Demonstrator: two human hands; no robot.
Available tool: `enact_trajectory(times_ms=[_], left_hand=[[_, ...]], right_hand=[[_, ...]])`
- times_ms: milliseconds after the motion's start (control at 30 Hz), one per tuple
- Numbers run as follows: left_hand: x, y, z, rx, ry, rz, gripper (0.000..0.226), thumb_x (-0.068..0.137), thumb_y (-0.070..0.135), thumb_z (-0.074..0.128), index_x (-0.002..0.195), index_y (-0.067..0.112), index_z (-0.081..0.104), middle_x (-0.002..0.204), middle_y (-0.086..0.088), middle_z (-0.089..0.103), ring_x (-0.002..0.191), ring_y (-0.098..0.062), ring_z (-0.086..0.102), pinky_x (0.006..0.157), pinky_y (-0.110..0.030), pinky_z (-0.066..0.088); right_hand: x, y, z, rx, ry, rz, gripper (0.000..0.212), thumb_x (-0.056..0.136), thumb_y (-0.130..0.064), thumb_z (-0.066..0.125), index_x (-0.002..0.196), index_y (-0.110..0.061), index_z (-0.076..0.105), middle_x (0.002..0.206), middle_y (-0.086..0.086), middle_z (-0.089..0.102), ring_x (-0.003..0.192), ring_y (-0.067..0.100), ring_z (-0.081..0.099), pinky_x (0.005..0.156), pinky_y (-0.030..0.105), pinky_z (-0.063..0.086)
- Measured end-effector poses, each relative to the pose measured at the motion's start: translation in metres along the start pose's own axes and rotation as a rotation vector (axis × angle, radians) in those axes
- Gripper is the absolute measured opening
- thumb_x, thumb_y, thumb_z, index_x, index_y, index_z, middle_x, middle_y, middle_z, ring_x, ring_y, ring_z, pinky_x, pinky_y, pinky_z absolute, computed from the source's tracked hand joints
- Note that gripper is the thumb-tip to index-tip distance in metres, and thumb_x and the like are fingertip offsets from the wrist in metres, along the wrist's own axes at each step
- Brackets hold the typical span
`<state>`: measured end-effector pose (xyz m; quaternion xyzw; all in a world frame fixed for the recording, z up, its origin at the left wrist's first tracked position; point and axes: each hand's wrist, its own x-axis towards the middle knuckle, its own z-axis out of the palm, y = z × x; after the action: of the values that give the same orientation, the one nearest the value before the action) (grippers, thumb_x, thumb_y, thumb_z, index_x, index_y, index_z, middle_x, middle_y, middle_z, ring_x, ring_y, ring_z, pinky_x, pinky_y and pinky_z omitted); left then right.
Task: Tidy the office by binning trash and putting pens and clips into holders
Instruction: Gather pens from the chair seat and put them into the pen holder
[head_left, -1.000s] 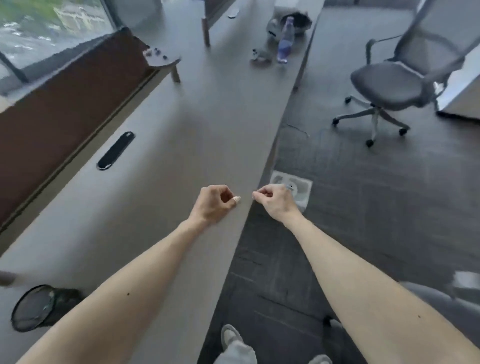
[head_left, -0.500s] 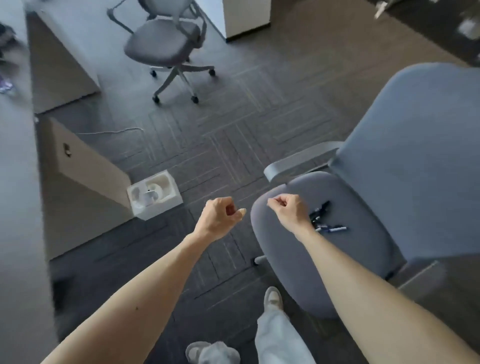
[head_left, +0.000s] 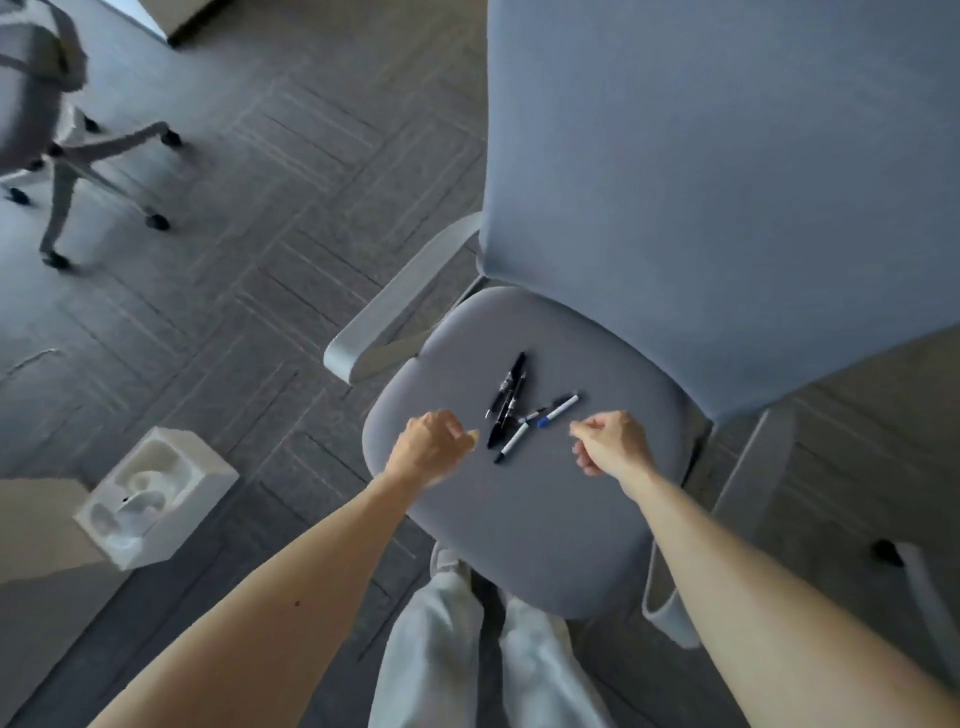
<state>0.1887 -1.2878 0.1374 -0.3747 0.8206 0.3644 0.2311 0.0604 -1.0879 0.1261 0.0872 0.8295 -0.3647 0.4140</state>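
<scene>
Both hands are hanging in front of the person with fingers curled into fists and nothing in them: the left hand (head_left: 432, 448) and the right hand (head_left: 612, 441) are sitting just above the front of the chair seat (head_left: 524, 525), apart from each other. Between them the pens (head_left: 511, 410) are lying loose on the cushion, some black, some white with dark or blue ends, and neither hand is touching them.

A second ago the person was facing a long desk; half a second ago the chair was only coming in at the right. Now the view is looking straight down on the seat with the pens centred, so I judge the person is lining up to gather them.

The pens are overlapping, making a count unsure. No holder or bin is showing. A white moulded packing tray (head_left: 156, 496) is lying on the floor at the left, and another chair (head_left: 57, 135) is being cut off and blurred at the top left.
</scene>
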Motion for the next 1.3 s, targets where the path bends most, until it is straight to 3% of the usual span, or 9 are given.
enact_trajectory(times_ms=[233,367,500,767,900,1033,1133,1233,1300], left_hand=[[0.132,0.008,0.058,0.071,0.000,0.037,0.046,0.085,0.045,0.059,0.122,0.017,0.059,0.123,-0.009,0.061,0.114,-0.030,0.056,0.090,-0.034,0.045],[0.188,0.012,0.090,0.142,0.024,0.107,0.043,0.083,0.044,0.063,0.110,0.010,0.057,0.112,-0.010,0.055,0.108,-0.031,0.056,0.079,-0.033,0.042],[0.208,0.011,0.108,0.229,0.064,0.190,0.047,0.084,0.039,0.066,0.116,0.008,0.054,0.121,-0.014,0.052,0.110,-0.035,0.053,0.091,-0.040,0.045],[0.208,0.011,0.111,0.410,0.052,0.265,0.023,0.091,0.012,0.054,0.111,0.002,0.050,0.114,-0.018,0.057,0.107,-0.039,0.057,0.073,-0.036,0.038],[0.201,0.015,0.110,0.483,0.015,0.279,0.021,0.093,-0.001,0.040,0.113,0.000,0.047,0.116,-0.022,0.055,0.109,-0.043,0.057,0.079,-0.039,0.040],[0.195,0.016,0.105,0.411,-0.047,0.247,0.018,0.093,-0.004,0.039,0.107,0.005,0.035,0.096,-0.017,0.054,0.100,-0.045,0.058,0.072,-0.041,0.038],[0.188,0.012,0.104,0.263,-0.087,0.288,0.017,0.093,0.003,0.039,0.098,0.010,0.025,0.072,-0.010,0.043,0.076,-0.041,0.053,0.062,-0.042,0.036],[0.172,0.008,0.110,0.193,-0.185,0.379,0.016,0.098,0.019,0.042,0.098,0.015,0.027,0.073,-0.014,0.049,0.065,-0.037,0.051,0.052,-0.038,0.034],[0.161,0.001,0.117,0.208,-0.266,0.408,0.022,0.098,0.033,0.052,0.097,0.022,0.033,0.081,-0.013,0.055,0.069,-0.034,0.055,0.056,-0.035,0.038]], right_hand=[[0.106,0.030,0.026,0.176,0.047,0.182,0.030,0.084,-0.033,0.068,0.081,-0.003,0.066,0.067,0.013,0.070,0.052,0.023,0.066,0.050,0.030,0.055],[0.153,0.040,0.051,0.228,0.090,0.233,0.039,0.085,-0.039,0.069,0.075,-0.002,0.062,0.065,0.014,0.065,0.050,0.024,0.063,0.047,0.030,0.056],[0.176,0.046,0.074,0.231,0.146,0.239,0.042,0.085,-0.040,0.070,0.072,-0.001,0.062,0.067,0.017,0.068,0.054,0.027,0.066,0.063,0.041,0.063],[0.187,0.040,0.089,0.138,0.327,0.177,0.027,0.073,-0.029,0.068,0.073,-0.002,0.071,0.054,0.008,0.069,0.049,0.026,0.070,0.063,0.044,0.063],[0.186,0.041,0.086,0.057,0.368,0.177,0.022,0.059,-0.030,0.060,0.063,-0.009,0.064,0.060,0.008,0.071,0.056,0.030,0.071,0.065,0.045,0.062],[0.179,0.048,0.072,-0.084,0.369,0.168,0.035,0.058,-0.034,0.058,0.079,-0.008,0.068,0.077,0.009,0.072,0.074,0.031,0.071,0.068,0.032,0.056],[0.172,0.051,0.059,-0.092,0.354,0.151,0.027,0.074,-0.030,0.063,0.083,-0.004,0.066,0.078,0.009,0.066,0.075,0.029,0.064,0.066,0.032,0.051],[0.171,0.058,0.048,0.108,0.310,0.161,0.020,0.083,-0.018,0.055,0.072,-0.002,0.060,0.075,0.016,0.070,0.064,0.032,0.071,0.068,0.044,0.061],[0.168,0.064,0.044,0.212,0.273,0.184,0.019,0.088,-0.009,0.048,0.071,-0.003,0.054,0.077,0.020,0.068,0.053,0.029,0.064,0.061,0.042,0.058]])
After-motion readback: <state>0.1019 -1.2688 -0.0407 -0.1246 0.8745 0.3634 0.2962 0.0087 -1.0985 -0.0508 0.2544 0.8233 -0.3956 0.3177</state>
